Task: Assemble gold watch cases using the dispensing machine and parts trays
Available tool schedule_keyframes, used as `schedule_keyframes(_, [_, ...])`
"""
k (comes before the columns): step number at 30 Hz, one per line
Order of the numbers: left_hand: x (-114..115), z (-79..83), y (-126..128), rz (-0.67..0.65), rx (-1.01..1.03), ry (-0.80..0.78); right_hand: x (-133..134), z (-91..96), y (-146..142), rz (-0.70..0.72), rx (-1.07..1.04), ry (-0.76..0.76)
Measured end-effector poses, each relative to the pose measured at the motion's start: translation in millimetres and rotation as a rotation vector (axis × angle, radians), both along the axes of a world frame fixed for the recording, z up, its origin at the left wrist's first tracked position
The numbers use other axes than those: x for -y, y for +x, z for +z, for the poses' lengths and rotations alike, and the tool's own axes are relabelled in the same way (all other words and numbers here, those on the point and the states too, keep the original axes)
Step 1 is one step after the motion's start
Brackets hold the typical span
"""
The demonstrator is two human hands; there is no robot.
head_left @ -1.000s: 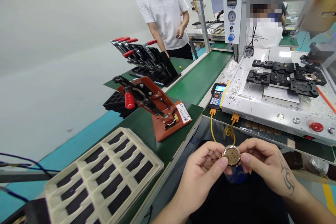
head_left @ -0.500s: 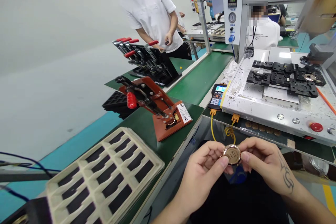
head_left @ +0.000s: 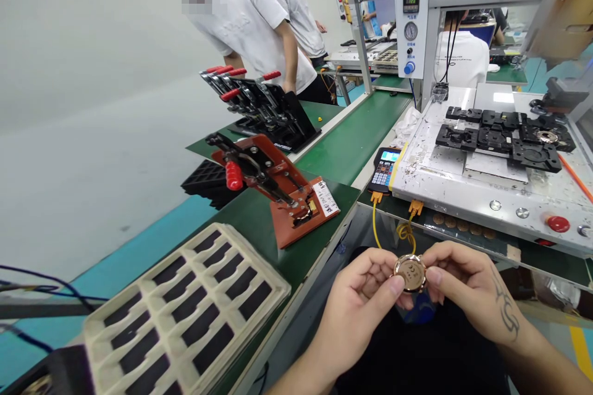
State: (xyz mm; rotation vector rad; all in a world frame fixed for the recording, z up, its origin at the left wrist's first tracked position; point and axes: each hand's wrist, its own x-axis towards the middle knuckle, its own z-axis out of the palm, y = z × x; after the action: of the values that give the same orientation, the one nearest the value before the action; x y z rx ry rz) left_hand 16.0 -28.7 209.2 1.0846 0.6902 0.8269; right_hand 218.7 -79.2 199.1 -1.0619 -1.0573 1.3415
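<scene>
Watch case (head_left: 410,273): rose-gold, CE-marked back showing
Left hand (head_left: 365,299): pinching one edge
Right hand (head_left: 467,290): got the opposite edge
Toggle-clamp fixture (head_left: 278,190): parked on green bench (head_left: 250,213)

The 1 round metal watch case (head_left: 410,273) is rose-gold in colour, with a polished rim that catches bright highlights around a flatter, duller tan-gold face. That face is turned up and tilted toward the wearer; it bears a dark CE mark and smaller print, too fine to read. The case is held off any surface, gripped at its edge by 2 hands: the left hand (head_left: 368,296) at its left side, the right hand (head_left: 463,293) at its right. It is to the right of the orange-brown clamp fixture (head_left: 285,228), nearer the wearer and well apart from it.
</scene>
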Motion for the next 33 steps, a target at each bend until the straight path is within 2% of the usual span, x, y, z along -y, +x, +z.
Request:
schedule_keyframes(11, [4.1,0.8,3.2,0.000,0.028,0.003,0.4,-2.8,2.8,-0.001,0.038,-0.012])
schedule_keyframes(33, [11.8,-9.6,9.8,0.022,0.055,0.024,-3.8,-2.0,3.1,-0.027,0.071,0.029])
